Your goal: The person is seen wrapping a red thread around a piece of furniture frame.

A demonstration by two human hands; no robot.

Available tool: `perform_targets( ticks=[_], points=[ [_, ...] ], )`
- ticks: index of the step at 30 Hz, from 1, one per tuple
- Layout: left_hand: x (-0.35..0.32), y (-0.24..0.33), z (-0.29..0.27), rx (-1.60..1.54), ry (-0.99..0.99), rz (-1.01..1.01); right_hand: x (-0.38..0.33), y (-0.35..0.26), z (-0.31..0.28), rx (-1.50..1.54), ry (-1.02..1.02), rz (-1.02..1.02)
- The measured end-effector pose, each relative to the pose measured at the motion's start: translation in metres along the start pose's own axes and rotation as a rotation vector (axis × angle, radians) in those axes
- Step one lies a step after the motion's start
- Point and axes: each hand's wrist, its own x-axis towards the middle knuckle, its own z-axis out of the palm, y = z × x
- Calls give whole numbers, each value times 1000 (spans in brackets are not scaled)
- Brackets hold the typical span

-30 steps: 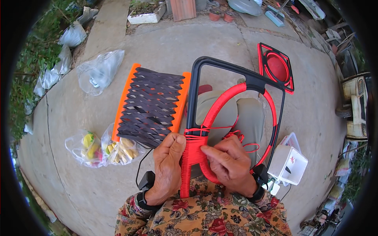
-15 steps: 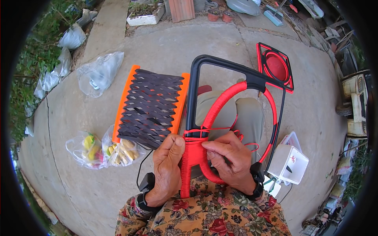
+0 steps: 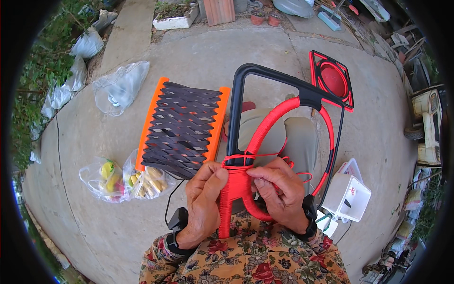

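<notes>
A black rectangular frame (image 3: 269,72) with a round ring inside it stands in front of me, over my lap. Red cord (image 3: 239,184) wraps tightly around the frame's lower left side and most of the ring (image 3: 270,120). Looser turns and a trailing loop of this cord (image 3: 267,155) cross the side bar. My left hand (image 3: 205,196) is closed in a pinch at the bar's left edge, by the top of the wrapping. On the other side of the bar my right hand (image 3: 283,189) pinches at the cord; the fingertips hide the exact strand.
A stool with orange ends and a dark woven top (image 3: 182,125) stands at left. Beside it lie clear bags of fruit (image 3: 108,180). A red-and-black frame (image 3: 333,80) lies at far right, a white foam box (image 3: 351,196) nearer. Another plastic bag (image 3: 122,87) is at far left.
The frame has shifted slightly to the right in view, and both hands with it. My right fingertips have drawn a little closer together beside the wrapped bar.
</notes>
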Motion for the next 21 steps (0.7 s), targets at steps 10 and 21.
perform_targets(
  ticks=[10, 21],
  points=[
    [1, -2, -3, 128, -16, 81, 1, 1, 2, 114, 17, 72],
    [1, 1, 2, 88, -16, 11, -4, 12, 5, 234, 49, 162]
  ],
)
